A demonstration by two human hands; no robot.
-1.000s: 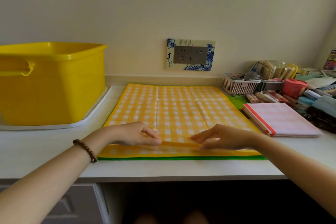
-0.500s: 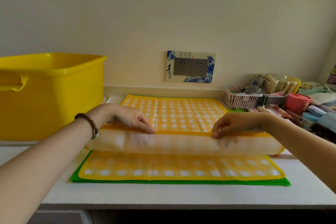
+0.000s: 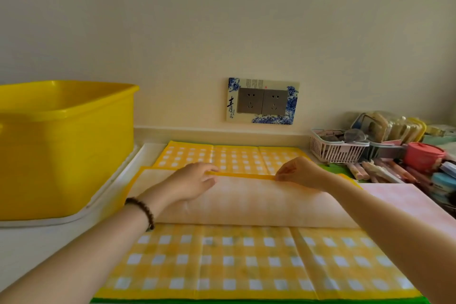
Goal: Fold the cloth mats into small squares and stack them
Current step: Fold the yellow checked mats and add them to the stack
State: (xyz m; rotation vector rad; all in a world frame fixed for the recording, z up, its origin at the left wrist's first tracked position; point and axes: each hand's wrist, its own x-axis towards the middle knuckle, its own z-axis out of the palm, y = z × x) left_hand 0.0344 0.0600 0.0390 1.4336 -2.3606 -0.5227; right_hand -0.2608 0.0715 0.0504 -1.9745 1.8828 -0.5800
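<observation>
A yellow-and-white checked cloth mat (image 3: pixel 246 261) lies spread on the white counter. Its near edge is lifted and carried toward the wall, so its pale underside (image 3: pixel 246 200) faces up across the middle. My left hand (image 3: pixel 192 181) and my right hand (image 3: pixel 299 173) each pinch that yellow hem, about a hand's width apart. A green mat (image 3: pixel 246 301) shows as a strip under the checked one at the near edge. A folded pink checked mat (image 3: pixel 404 202) lies to the right, partly behind my right forearm.
A large yellow plastic tub (image 3: pixel 64 145) stands on a white tray (image 3: pixel 118 180) at the left. At the right back are a white basket (image 3: pixel 338 148), a red lidded pot (image 3: pixel 424 155) and several small packets. A double wall socket (image 3: pixel 262 101) is behind the mat.
Both hands pinched the mat's near hem and have carried it up and away toward the wall, turning the pale underside up. The camera has moved closer over the counter.
</observation>
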